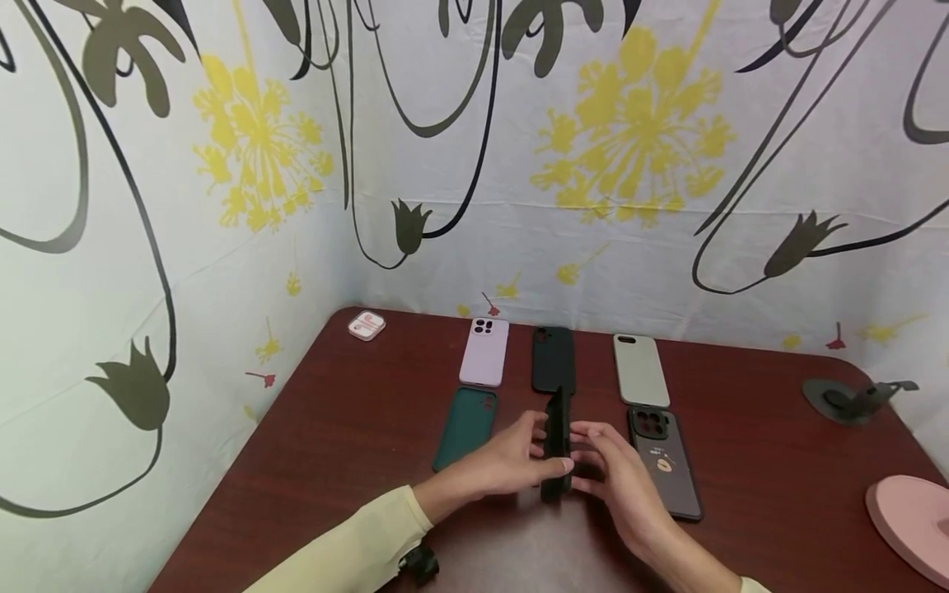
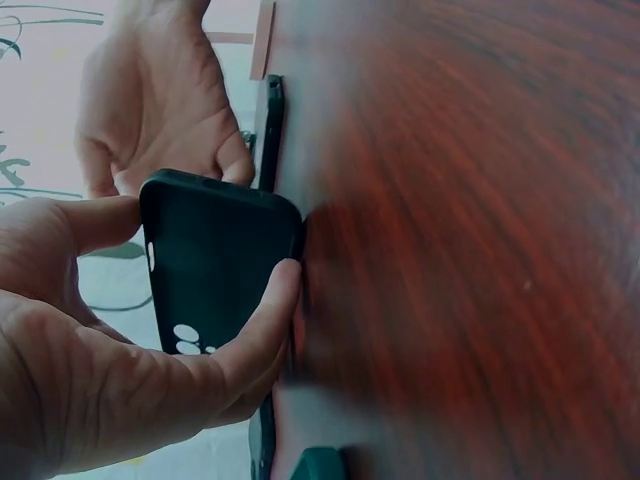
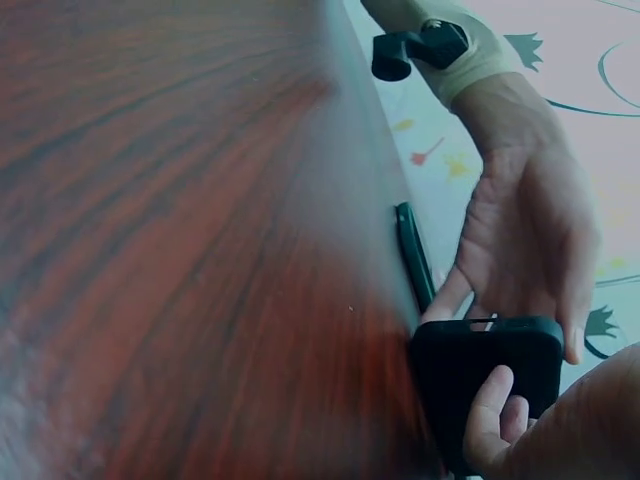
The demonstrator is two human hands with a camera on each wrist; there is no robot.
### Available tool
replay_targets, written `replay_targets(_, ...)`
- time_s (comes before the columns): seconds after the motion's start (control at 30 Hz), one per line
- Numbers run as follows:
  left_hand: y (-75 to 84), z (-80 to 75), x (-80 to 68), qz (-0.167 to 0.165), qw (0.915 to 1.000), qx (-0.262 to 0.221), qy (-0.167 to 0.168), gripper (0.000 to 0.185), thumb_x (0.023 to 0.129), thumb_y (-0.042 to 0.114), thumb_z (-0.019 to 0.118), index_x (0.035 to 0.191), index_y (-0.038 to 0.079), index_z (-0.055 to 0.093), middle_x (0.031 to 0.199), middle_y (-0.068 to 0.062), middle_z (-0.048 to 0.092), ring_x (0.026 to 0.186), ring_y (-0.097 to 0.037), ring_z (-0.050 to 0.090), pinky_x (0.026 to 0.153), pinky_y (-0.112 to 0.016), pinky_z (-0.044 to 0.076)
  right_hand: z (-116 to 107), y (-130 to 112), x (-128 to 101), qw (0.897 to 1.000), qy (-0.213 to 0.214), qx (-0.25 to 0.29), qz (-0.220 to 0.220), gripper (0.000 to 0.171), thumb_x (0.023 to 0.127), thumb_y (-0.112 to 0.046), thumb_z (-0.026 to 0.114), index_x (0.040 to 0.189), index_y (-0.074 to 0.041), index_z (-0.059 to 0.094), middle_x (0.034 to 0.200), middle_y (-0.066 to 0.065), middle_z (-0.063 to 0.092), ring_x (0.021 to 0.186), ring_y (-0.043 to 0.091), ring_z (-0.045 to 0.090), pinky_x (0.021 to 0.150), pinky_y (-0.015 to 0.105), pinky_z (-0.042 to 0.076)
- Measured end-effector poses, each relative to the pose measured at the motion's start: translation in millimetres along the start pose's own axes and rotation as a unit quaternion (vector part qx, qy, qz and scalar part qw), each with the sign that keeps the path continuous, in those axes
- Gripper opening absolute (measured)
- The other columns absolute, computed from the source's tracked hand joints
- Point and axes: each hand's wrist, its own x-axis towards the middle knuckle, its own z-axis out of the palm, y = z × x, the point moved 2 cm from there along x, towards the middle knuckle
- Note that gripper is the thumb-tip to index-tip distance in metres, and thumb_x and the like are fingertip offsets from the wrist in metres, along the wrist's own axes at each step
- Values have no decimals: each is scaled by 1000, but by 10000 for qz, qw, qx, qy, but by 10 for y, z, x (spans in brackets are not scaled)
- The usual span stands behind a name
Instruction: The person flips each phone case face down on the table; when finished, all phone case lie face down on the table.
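Note:
My left hand (image 1: 511, 461) holds a black phone case (image 1: 556, 449) on edge above the table, thumb on one side and fingers on the other. In the left wrist view the hollow inside of the case (image 2: 225, 255) shows, with camera holes at one end. My right hand (image 1: 619, 486) is at the other face, its loosely bent fingers touching or close to the case's back (image 3: 460, 370). Beyond the hands lies a dark phone case (image 1: 553, 358). A teal case (image 1: 465, 428) is left of them, and a black-framed case with a printed figure (image 1: 676, 473) lies to the right.
Along the back of the dark red table (image 1: 334, 478) are a lilac case (image 1: 485, 354) and a pale grey-green case (image 1: 642, 375). A small white-and-red item (image 1: 366, 325) sits at the far left corner. On the right stand a dark stand (image 1: 853, 403) and a pink round base (image 1: 912, 523).

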Motion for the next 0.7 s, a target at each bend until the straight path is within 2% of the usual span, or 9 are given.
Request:
replay_targets(0.13,5,-59,-43,-3,9985,-508,-225,77,100,37,74,161,12,35,154,-16,53,135,-29,62,91,-41,65,57,56,6,10000,-70,-14,-44,47,117,-41,34,146,-7,49,149,14,52,114,19,63,92,41,60)
replay_targets(0.2,0,-90,-60,-6,9964,-793,-298,75,101,32,73,161,11,33,154,-17,52,134,-30,63,93,-44,65,86,83,13,10000,-75,-11,-51,47,117,-40,36,146,-7,49,149,15,52,114,19,64,92,43,61)
replay_targets(0.4,-27,-161,-85,4,9783,-2026,-423,69,101,10,71,160,9,34,152,-19,50,118,-31,71,92,-52,65,175,120,31,9999,-98,-16,-51,43,115,-34,41,146,-5,50,147,17,53,114,22,64,92,45,63)
replay_targets(0.5,-24,-190,-97,79,9715,-2316,-495,65,101,3,68,158,8,37,152,-21,48,115,-34,72,90,-52,66,199,129,43,9999,-87,-112,8,40,114,-29,43,145,-6,52,146,17,54,114,23,63,92,44,64)
replay_targets(0.7,-16,-232,-121,92,9682,-2453,-482,62,100,-4,64,157,6,40,152,-22,49,117,-40,71,89,-52,66,198,177,65,9986,-80,-526,12,37,111,-19,49,145,-4,51,149,22,53,114,24,65,87,42,65)
